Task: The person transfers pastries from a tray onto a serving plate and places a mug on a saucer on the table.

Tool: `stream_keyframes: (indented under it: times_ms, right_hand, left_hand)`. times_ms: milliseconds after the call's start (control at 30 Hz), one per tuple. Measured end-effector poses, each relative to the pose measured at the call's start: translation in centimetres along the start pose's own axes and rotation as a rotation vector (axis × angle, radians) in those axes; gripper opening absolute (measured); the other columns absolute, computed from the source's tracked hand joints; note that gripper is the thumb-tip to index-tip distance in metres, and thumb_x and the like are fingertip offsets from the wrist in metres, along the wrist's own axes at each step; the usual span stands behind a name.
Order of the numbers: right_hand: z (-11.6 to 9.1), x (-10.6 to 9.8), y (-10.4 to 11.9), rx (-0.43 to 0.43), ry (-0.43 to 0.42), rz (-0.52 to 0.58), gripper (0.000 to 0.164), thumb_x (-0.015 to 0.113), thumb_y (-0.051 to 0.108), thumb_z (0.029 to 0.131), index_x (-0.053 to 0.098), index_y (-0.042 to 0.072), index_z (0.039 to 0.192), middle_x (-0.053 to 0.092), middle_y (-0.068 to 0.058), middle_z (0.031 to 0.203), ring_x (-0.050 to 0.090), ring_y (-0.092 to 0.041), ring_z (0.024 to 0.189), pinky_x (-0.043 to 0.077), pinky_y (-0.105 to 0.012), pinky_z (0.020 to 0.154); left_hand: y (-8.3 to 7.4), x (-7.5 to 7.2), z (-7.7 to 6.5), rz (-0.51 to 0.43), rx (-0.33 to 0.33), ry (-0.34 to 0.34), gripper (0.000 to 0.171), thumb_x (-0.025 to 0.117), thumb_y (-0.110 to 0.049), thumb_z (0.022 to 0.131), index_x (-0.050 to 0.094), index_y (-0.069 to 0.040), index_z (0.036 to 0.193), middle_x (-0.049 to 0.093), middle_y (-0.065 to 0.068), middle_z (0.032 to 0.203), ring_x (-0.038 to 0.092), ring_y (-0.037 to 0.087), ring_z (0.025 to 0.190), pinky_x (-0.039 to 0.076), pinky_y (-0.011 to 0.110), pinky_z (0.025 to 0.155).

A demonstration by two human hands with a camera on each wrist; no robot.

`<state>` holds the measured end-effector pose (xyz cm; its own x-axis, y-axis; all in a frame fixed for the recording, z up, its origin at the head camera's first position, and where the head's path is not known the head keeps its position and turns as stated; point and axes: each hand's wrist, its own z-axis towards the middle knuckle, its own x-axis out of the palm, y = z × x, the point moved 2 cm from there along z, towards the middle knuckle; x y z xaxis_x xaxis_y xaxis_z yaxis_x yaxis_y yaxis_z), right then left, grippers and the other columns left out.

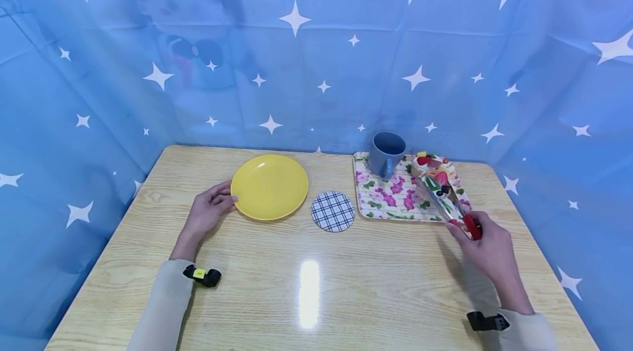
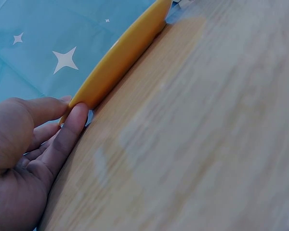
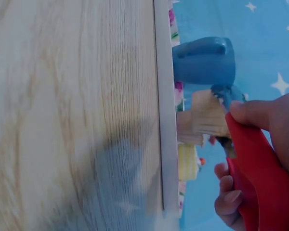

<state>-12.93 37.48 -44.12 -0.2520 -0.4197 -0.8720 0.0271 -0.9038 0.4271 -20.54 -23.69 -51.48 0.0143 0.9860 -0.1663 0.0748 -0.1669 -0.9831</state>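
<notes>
At the left, a round yellow plate [image 1: 270, 187] has its near-left rim pinched between the thumb and fingers of my left hand [image 1: 214, 209]. The left wrist view shows the thumb and fingertips on the plate's edge, close over the wooden table. My right hand [image 1: 487, 244] grips red-handled metal tongs [image 3: 260, 168], whose arms reach over a floral tray [image 1: 390, 207]. Between the tong arms is a fruit-topped pastry [image 1: 442, 179] with a pale, ridged side. Other small cakes [image 1: 431, 161] sit on the tray behind and beside it, partly hidden.
A blue mug [image 1: 386, 154] stands on the tray's back left, handle toward me. Between plate and tray lies a round checked coaster [image 1: 333, 211]. A blue curtain with white stars [image 1: 316, 65] hangs behind the wooden table [image 1: 257, 285].
</notes>
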Motion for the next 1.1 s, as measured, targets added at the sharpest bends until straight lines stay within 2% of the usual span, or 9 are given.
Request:
stream_keyframes:
  times_ms: [300, 533, 1100]
  right_hand:
    - [-0.3, 0.1, 1.0, -0.016, -0.006, 0.002, 0.059, 0.073, 0.041, 0.095, 0.059, -0.005, 0.129, 0.063, -0.021, 0.090, 0.047, -0.023, 0.071, 0.032, -0.021, 0.050]
    - [-0.5, 0.4, 1.6, -0.062, -0.023, 0.016, 0.054, 0.077, 0.037, 0.092, 0.062, -0.004, 0.124, 0.061, -0.017, 0.083, 0.045, -0.021, 0.067, 0.030, -0.021, 0.049]
    - [-1.0, 1.1, 3.0, -0.104, 0.009, 0.033, 0.050, 0.077, 0.036, 0.093, 0.063, -0.002, 0.123, 0.065, -0.016, 0.086, 0.049, -0.020, 0.069, 0.037, -0.020, 0.048]
  left_hand:
    - [0.0, 0.0, 0.0, 0.002, -0.007, 0.004, 0.058, 0.070, -0.017, 0.100, 0.048, -0.010, 0.153, 0.056, 0.023, 0.134, 0.068, -0.002, 0.096, 0.065, 0.020, 0.086]
    - [-0.2, 0.0, -0.1, -0.002, -0.013, 0.003, 0.058, 0.070, -0.017, 0.099, 0.048, -0.009, 0.153, 0.056, 0.022, 0.134, 0.067, -0.002, 0.097, 0.064, 0.020, 0.086]
    - [-0.4, 0.0, -0.2, 0.027, -0.026, -0.007, 0.059, 0.070, -0.017, 0.099, 0.048, -0.010, 0.154, 0.056, 0.023, 0.135, 0.067, -0.002, 0.096, 0.065, 0.021, 0.086]
